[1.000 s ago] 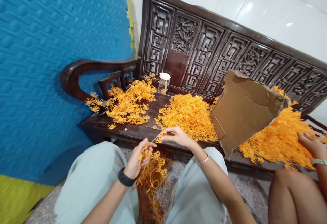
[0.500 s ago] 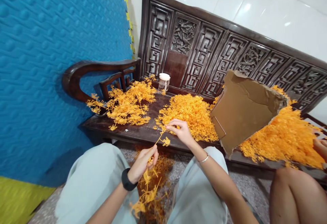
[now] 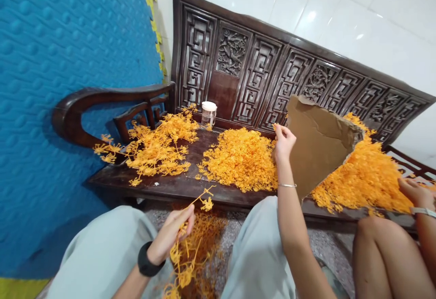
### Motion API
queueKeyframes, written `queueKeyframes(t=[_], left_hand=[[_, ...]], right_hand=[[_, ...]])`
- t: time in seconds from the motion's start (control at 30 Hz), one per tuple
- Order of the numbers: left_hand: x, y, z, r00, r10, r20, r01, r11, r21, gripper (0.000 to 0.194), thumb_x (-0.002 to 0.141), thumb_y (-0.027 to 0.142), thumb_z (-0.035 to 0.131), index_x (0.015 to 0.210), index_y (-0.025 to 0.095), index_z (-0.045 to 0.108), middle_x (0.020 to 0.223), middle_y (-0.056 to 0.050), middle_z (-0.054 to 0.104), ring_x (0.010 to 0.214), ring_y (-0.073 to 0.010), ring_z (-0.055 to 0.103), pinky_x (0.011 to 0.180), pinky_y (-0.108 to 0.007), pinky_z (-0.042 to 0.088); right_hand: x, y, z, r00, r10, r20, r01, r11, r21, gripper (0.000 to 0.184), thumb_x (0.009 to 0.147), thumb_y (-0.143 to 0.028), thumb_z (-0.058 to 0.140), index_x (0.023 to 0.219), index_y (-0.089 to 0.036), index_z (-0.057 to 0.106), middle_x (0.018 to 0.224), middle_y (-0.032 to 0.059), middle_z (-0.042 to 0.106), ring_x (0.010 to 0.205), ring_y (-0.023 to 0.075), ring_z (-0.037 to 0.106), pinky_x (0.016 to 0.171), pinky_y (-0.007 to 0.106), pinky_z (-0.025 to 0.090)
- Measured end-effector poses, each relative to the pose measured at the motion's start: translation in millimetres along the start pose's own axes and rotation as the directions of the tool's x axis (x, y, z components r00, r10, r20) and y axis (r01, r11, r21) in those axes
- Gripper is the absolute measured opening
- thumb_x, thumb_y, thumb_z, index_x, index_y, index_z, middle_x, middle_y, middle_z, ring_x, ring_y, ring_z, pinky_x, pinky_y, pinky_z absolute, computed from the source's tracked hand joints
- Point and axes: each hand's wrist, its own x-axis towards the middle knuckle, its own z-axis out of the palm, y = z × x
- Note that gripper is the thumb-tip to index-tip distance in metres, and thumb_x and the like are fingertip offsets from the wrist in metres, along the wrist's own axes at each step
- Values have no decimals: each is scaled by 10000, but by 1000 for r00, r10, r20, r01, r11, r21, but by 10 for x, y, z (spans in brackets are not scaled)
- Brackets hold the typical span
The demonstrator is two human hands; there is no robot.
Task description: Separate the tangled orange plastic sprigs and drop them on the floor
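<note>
My left hand (image 3: 175, 228) is closed around an orange plastic flower stem (image 3: 200, 194). One floret shows near the stem's upper end, and more orange sprays hang below the hand. My right hand (image 3: 284, 142) is raised beside the cardboard, thumb and fingers pinched together, with a small orange piece (image 3: 274, 126) at the tips. A pile of loose orange florets (image 3: 241, 160) lies on the dark wooden bench, left of and below that hand. Branched orange flower sprays (image 3: 163, 144) lie on the bench's left end.
A cardboard sheet (image 3: 316, 140) stands tilted between two orange piles; the bigger pile (image 3: 368, 181) is at right. Another person's hand (image 3: 417, 193) reaches there. A lidded clear cup (image 3: 208, 113) stands against the carved backrest (image 3: 226, 90). Orange stems (image 3: 207, 244) cover floor between my knees.
My right hand has left the stem's tip and moved up and right to the cardboard. My left hand, still holding the stem, has shifted down and left. The view has shifted slightly.
</note>
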Motion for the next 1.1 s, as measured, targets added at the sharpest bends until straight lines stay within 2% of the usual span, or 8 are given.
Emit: queueKeyframes(t=[0.1, 0.2, 0.33, 0.5, 0.73, 1.1], left_hand=[[28, -2, -13, 1000, -3, -19, 3, 1000, 17, 547, 733, 596, 444, 392, 169, 418, 372, 72, 282, 339, -55, 223, 393, -234, 137], [36, -13, -3, 1000, -23, -10, 24, 999, 49, 545, 744, 596, 426, 406, 169, 420, 384, 71, 282, 350, -60, 231, 402, -236, 142], [40, 6, 25, 1000, -27, -6, 27, 999, 22, 535, 744, 593, 428, 417, 170, 412, 411, 67, 305, 365, -61, 226, 406, -238, 145], [75, 28, 40, 1000, -29, -2, 29, 1000, 5, 522, 744, 578, 442, 421, 169, 414, 424, 66, 308, 373, -62, 229, 407, -237, 145], [60, 7, 16, 999, -43, 2, 43, 999, -4, 527, 738, 585, 445, 419, 167, 418, 411, 70, 301, 362, -59, 230, 406, -235, 139], [52, 17, 15, 999, -35, -5, 35, 995, -90, 505, 741, 574, 457, 447, 163, 454, 395, 70, 307, 356, -58, 224, 391, -225, 146]], right_hand=[[128, 115, -31, 981, 160, 111, -164, 986, 25, 279, 626, -369, 610, 700, -101, 590, 610, 12, 563, 505, 78, 445, 476, 214, 345], [143, 168, 67, 948, 265, 179, -279, 958, 59, 293, 554, -318, 658, 737, -120, 546, 569, -18, 551, 415, 48, 390, 407, 193, 292], [202, 193, 185, 921, 285, 266, -310, 949, 58, 360, 518, -275, 682, 807, -150, 508, 526, -50, 545, 380, 46, 395, 394, 182, 291], [279, 227, 229, 886, 243, 394, -269, 963, 11, 267, 543, -318, 660, 713, -124, 592, 566, -14, 570, 404, 47, 397, 421, 203, 318], [335, 290, 244, 923, 184, 337, -152, 981, -119, 250, 567, -350, 630, 648, -114, 652, 582, 17, 595, 518, 90, 450, 514, 228, 357], [315, 467, 397, 891, 319, 324, -236, 933, -272, 209, 574, -324, 625, 597, -117, 641, 556, 5, 571, 555, 111, 477, 564, 238, 365]])
